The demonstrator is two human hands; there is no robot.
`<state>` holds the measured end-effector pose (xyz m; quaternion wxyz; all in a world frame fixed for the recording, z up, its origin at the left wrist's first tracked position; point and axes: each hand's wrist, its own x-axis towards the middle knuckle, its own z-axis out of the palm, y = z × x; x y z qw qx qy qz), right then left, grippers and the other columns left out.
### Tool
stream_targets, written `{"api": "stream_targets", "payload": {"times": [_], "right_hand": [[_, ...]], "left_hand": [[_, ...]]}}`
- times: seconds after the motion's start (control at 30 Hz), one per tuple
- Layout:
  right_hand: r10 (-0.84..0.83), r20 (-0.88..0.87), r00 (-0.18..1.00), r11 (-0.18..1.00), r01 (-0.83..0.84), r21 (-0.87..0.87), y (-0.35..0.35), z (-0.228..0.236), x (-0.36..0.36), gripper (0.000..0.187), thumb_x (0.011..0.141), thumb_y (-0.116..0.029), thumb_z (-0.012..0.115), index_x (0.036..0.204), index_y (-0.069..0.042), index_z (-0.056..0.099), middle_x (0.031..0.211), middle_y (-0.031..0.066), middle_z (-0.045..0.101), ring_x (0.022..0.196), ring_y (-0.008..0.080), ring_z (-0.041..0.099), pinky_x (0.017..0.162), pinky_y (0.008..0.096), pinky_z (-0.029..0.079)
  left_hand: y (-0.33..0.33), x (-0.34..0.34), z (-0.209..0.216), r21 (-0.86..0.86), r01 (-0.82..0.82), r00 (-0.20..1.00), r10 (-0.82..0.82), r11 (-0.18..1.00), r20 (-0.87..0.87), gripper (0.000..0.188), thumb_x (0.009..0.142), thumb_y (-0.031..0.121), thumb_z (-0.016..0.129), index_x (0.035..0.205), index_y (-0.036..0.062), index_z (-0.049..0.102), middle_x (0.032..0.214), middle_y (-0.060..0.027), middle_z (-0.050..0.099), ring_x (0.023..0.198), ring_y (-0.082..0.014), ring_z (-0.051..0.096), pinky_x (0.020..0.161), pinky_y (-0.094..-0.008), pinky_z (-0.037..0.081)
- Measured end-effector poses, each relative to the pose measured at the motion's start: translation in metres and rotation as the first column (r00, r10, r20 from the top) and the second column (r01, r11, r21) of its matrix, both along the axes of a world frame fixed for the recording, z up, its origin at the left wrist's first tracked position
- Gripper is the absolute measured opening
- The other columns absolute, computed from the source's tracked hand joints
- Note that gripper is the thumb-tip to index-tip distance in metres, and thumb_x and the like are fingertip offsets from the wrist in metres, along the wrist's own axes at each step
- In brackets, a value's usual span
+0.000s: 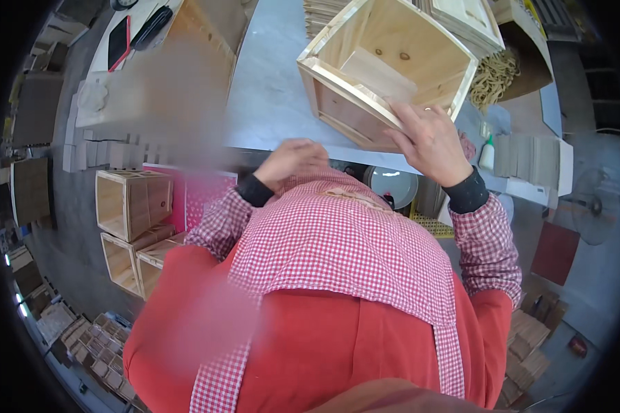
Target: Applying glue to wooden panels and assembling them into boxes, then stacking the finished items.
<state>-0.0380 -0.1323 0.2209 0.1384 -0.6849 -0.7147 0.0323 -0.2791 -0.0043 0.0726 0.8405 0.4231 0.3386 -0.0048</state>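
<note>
An open-topped pale wooden box (344,103) rests tilted on the worktable, its opening facing up and a lighter flat patch showing inside. My right hand (430,141) grips the box's near right rim, with the thumb against the outside wall and the fingers over the edge. Just off the table's front edge, my left hand (295,162) hovers close to the checked apron (331,234), left of the box and apart from it. Its fingers are curled inward and smeared by motion, so whether they hold anything is unclear.
Stacked wooden boxes (132,206) stand at the left. Rubber bands (494,77) hang in a bundle right of the box, near a white bottle with a green tip (487,153). A red-edged phone (119,43) lies far left. Below the table edge is a pale round basin (396,184).
</note>
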Motion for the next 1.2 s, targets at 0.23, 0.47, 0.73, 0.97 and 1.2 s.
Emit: {"api": "stream_targets", "payload": {"times": [0.23,0.47,0.73,0.97,1.2], "right_hand": [[-0.254,-0.555,0.792,0.728,0.534,0.430,-0.039,-0.025,0.007,0.033,0.085,-0.010,0.066,0.113,0.000,0.054,0.094,0.0075,0.059,0.084,0.0157,0.055,0.075,0.0266,0.043],[-0.254,-0.933,0.254,0.688,0.726,0.011,-0.058,-0.052,-0.013,0.018,0.093,-0.010,0.058,0.106,-0.002,0.049,0.090,0.0006,0.048,0.080,0.0070,0.045,0.072,0.0202,0.040],[-0.114,-0.957,0.267,0.681,0.723,0.120,-0.047,-0.063,-0.019,0.022,0.092,-0.010,0.059,0.108,-0.003,0.044,0.091,0.0006,0.047,0.082,0.0079,0.045,0.073,0.0214,0.040],[-0.306,-0.828,0.470,0.762,0.642,0.084,-0.061,-0.043,0.009,0.023,0.093,-0.015,0.059,0.110,-0.001,0.050,0.093,0.0013,0.052,0.082,0.0085,0.050,0.074,0.0231,0.044],[-0.335,-0.821,0.462,0.616,0.767,0.181,0.013,-0.045,0.131,0.031,0.095,-0.029,0.058,0.099,0.002,0.057,0.085,0.0052,0.059,0.075,0.0107,0.056,0.065,0.0250,0.049]], "left_hand": [[0.074,0.014,0.068,0.264,-0.509,0.855,0.447,0.819,0.262,0.022,0.094,0.026,0.057,0.106,0.0086,0.063,0.106,-0.0016,0.063,0.101,-0.0116,0.056,0.088,-0.0311,0.040],[0.110,0.048,0.098,0.398,-0.224,0.957,0.124,0.890,0.261,0.019,0.094,0.027,0.058,0.105,0.0125,0.060,0.105,0.0027,0.060,0.102,-0.0089,0.052,0.092,-0.0308,0.038],[0.122,0.049,0.109,0.543,-0.023,0.996,-0.027,0.839,0.083,0.026,0.090,0.034,0.064,0.104,0.0137,0.058,0.101,0.0046,0.059,0.101,-0.0067,0.051,0.091,-0.0320,0.039],[0.145,0.058,0.134,0.574,0.115,0.988,-0.152,0.811,0.016,0.037,0.085,0.042,0.068,0.108,0.0150,0.060,0.103,0.0022,0.059,0.101,-0.0104,0.051,0.089,-0.0351,0.037],[0.191,0.181,0.137,0.556,0.143,0.988,-0.148,0.819,-0.037,0.043,0.087,0.045,0.065,0.113,0.0109,0.061,0.105,-0.0020,0.061,0.101,-0.0112,0.055,0.089,-0.0303,0.043]]}}
